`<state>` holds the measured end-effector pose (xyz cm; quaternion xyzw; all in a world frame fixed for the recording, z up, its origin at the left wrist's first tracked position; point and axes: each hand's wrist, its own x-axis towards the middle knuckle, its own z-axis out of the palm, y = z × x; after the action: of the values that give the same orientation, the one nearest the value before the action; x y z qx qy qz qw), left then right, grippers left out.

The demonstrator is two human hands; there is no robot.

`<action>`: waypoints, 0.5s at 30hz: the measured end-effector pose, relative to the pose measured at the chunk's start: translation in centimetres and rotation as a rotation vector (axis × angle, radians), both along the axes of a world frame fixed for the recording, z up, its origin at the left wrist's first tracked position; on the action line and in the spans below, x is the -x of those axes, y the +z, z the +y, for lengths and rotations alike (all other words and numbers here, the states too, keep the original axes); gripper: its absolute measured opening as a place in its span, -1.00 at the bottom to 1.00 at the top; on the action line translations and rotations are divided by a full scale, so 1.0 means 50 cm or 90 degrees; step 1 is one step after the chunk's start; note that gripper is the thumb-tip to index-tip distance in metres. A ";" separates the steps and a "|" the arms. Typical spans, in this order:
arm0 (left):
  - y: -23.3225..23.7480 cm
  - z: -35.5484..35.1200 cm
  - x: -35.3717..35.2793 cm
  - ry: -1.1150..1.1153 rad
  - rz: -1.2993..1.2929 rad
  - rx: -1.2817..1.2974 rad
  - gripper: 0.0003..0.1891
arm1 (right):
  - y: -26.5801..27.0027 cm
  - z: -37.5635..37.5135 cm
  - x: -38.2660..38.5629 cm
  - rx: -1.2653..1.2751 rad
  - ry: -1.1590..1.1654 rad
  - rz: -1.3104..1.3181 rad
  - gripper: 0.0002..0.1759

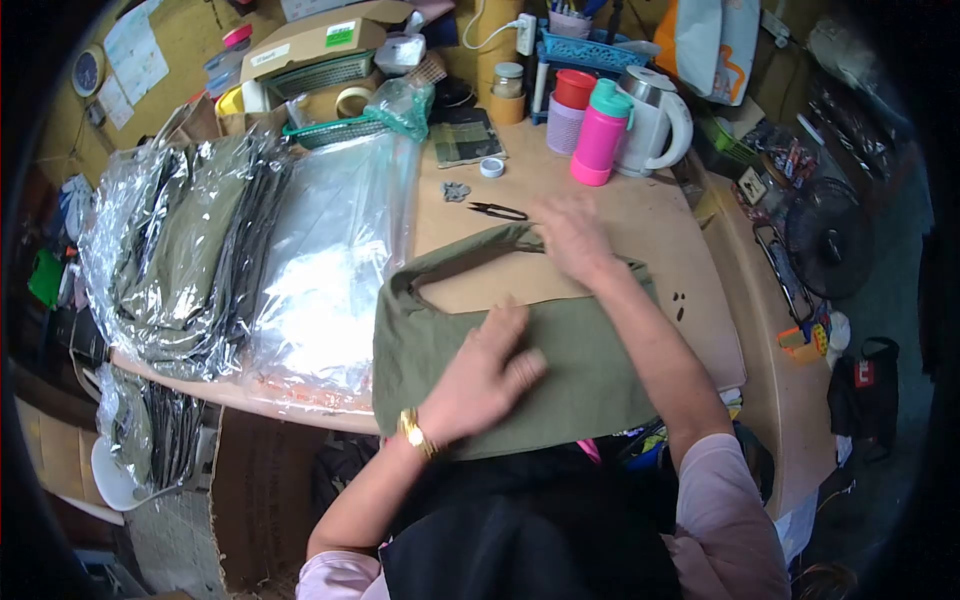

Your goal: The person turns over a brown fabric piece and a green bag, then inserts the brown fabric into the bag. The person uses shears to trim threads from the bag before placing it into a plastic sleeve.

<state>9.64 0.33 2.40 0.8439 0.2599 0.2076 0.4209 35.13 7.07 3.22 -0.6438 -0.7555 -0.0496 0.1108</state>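
Note:
An olive-green garment (560,380) lies at the table's front edge, its opening gaping so that brown tabletop shows through. Over its front layer is my left hand (478,385), a gold watch (415,432) on the wrist, fingers and thumb apart and slightly blurred. My right hand (575,240) is at the garment's far edge, fingers curled onto the raised cloth; motion blur hides the exact grip. Black thread snips (498,211) lie just beyond that edge, near my right fingertips. A small grey scrap (455,191) rests left of the snips.
Clear plastic bags (325,260) and a stack of bagged olive garments (190,250) cover the left side. A pink bottle (597,140), an electric kettle (650,120) and a white round lid (491,168) stand at the back. Small dark bits (680,307) lie at right.

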 end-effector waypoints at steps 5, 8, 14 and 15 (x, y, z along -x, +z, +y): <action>-0.065 -0.055 0.031 0.072 0.323 -0.334 -0.17 | 0.082 -0.163 0.102 0.082 -0.042 0.037 -0.24; -0.098 0.004 0.020 0.122 0.292 -0.357 -0.18 | 0.054 -0.285 0.147 0.207 -0.020 -0.006 -0.18; -0.122 0.070 0.007 0.067 0.193 -0.403 -0.32 | -0.082 -0.342 0.123 0.170 -0.212 0.029 -0.09; -0.112 0.066 0.033 0.073 0.197 -0.402 -0.32 | -0.079 -0.342 0.123 0.170 -0.205 0.030 -0.09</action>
<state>7.99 3.61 -3.19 0.9378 0.2907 0.1711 0.0826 28.99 -10.03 -0.72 -0.7663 -0.6398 0.0491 0.0323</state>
